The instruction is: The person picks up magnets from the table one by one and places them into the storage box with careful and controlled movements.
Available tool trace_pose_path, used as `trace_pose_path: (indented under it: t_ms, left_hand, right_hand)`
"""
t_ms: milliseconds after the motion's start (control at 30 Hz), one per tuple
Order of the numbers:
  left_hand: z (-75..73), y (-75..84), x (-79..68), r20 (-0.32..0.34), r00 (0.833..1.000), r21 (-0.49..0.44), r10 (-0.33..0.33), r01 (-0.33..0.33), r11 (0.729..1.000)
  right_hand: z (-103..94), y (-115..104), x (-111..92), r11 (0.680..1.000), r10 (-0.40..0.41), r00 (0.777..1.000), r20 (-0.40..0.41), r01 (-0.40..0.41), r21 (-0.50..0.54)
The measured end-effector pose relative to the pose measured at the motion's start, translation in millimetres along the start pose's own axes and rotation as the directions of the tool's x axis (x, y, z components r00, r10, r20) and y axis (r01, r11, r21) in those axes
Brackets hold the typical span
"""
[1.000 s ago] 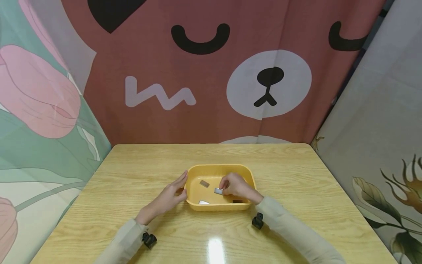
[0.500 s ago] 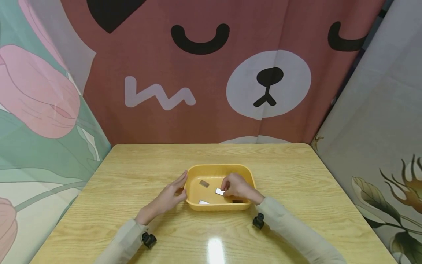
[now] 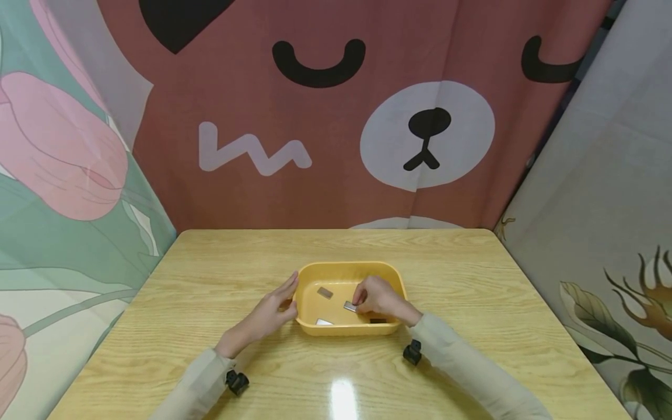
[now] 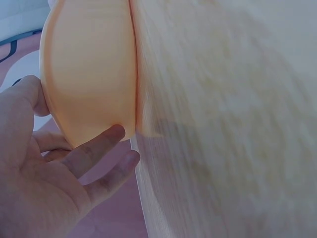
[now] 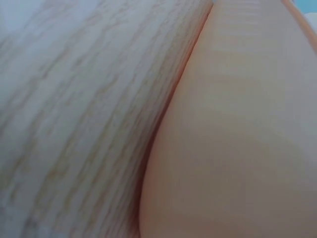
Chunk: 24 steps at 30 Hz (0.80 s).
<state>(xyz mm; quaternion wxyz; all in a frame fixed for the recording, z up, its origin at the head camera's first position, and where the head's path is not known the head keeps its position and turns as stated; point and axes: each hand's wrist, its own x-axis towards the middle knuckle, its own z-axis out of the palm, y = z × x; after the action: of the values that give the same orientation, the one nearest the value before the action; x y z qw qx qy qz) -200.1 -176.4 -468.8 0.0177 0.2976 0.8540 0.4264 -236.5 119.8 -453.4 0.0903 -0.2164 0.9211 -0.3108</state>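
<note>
In the head view a yellow plastic basin (image 3: 349,330) stands on the table. My right hand (image 3: 378,294) reaches inside it and pinches a small flat silvery rectangular piece (image 3: 350,307) between thumb and fingers. My left hand (image 3: 265,318) touches the basin's left end from outside, its fingers fairly straight. The left wrist view has that hand (image 4: 44,163) with fingertips against the basin's outer wall (image 4: 94,74). Only the basin's outer side (image 5: 237,139) and wood show in the right wrist view; the right hand is hidden there.
Also in the basin lie a brown rectangular piece (image 3: 325,293), a whitish piece (image 3: 324,321) by the near wall and a dark piece (image 3: 378,320) under the right wrist. The wood-grain table (image 3: 252,256) ends at a printed curtain (image 3: 236,198).
The right hand has shifted very slightly to the right with the silvery piece, whose face caught bright light half a second ago and now looks darker. The left hand and basin stay put.
</note>
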Motion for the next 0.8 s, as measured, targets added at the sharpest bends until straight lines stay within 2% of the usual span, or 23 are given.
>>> trace_pose_path:
  t_ms: [333,533,633,800]
  left_hand:
    - [0.8,-2.2,0.5,0.006,1.0,-0.019,-0.031,0.031,0.999]
    - [-1.4,0.8,0.7,0.008,0.999,-0.017,-0.035,0.035,0.999]
    - [-2.6,0.8,0.4,0.0,1.0,0.0,-0.023,0.023,1.0]
    - [-4.1,-1.1,1.9,-0.015,1.0,0.028,0.009,-0.009,1.0]
  right_hand:
    - [-1.2,1,-2,1.0,0.011,1.0,0.012,-0.012,0.025]
    - [-7.0,0,-4,0.998,0.016,1.0,-0.014,-0.015,0.057]
    - [-11.0,0,-6,0.998,0.003,1.0,-0.03,-0.001,0.058]
    - [-19.5,1,-8,0.996,-0.065,0.997,-0.051,0.068,0.059]
